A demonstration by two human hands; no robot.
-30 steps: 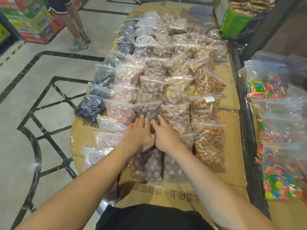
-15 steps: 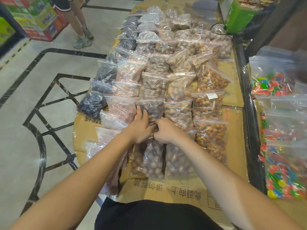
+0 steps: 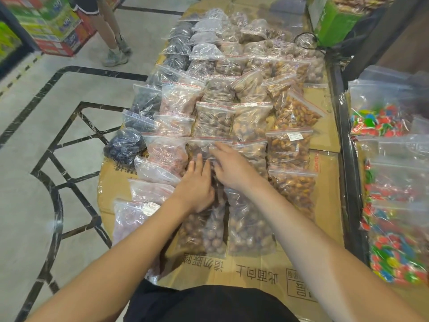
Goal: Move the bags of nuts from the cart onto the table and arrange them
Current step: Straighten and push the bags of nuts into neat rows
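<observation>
A near bag of nuts is being smoothed into line by the flat, unclenched left hand and right hand; squaring it with the neighbouring bags is judged next.

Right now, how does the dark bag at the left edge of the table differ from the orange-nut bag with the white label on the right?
The dark bag holds near-black pieces; the labelled bag holds orange-brown nuts. The dark bag is bunched into a rounded lump, while the labelled bag lies flat with its red zip strip showing. The labelled bag carries a white sticker; none shows on the dark bag. Both are clear plastic and rest on the cardboard, untouched by either hand.
</observation>
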